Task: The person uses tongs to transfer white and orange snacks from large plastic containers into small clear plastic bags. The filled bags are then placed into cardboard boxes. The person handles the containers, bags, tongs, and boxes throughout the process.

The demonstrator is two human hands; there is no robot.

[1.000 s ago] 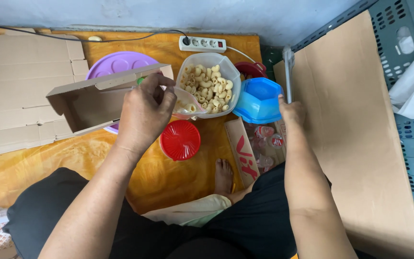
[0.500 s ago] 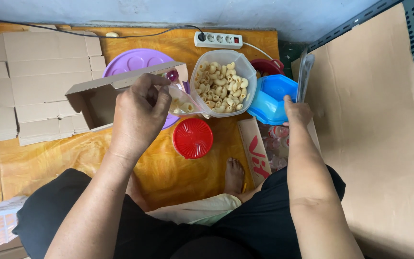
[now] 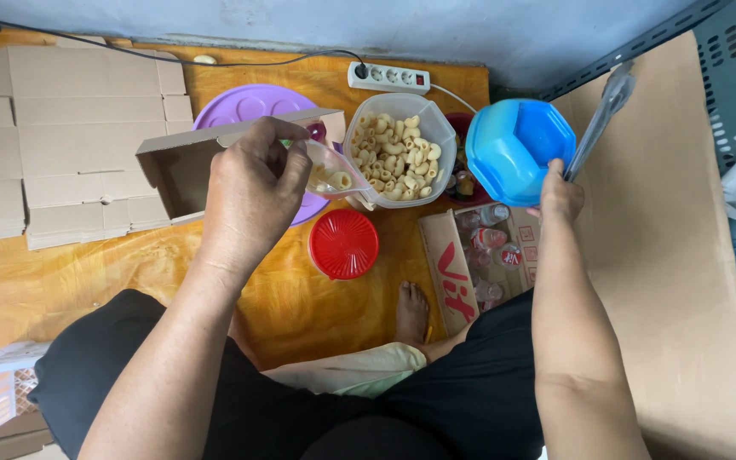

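floor cloth [image 3: 291,298]: orange-yellow, faintly mottled
round lid [image 3: 343,244]: red, fine ribbed pattern
bowl [image 3: 517,149]: bright blue
large lid [image 3: 253,106]: purple
macaroni [image 3: 393,153]: pale beige
tub [image 3: 436,128]: clear
power strip [image 3: 389,78]: white, one red switch
flat cartons [image 3: 70,153]: plain tan
small bag [image 3: 334,175]: clear
tongs [image 3: 598,119]: silver-grey
trousers [image 3: 462,400]: black

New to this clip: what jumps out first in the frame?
The clear tub of elbow macaroni at top centre, with the left hand holding a small clear bag of pasta beside it. To its right sits a bright blue container, where the right hand grips metal tongs that point up along the cardboard sheet. A red lid lies on the orange floor mat below the tub.
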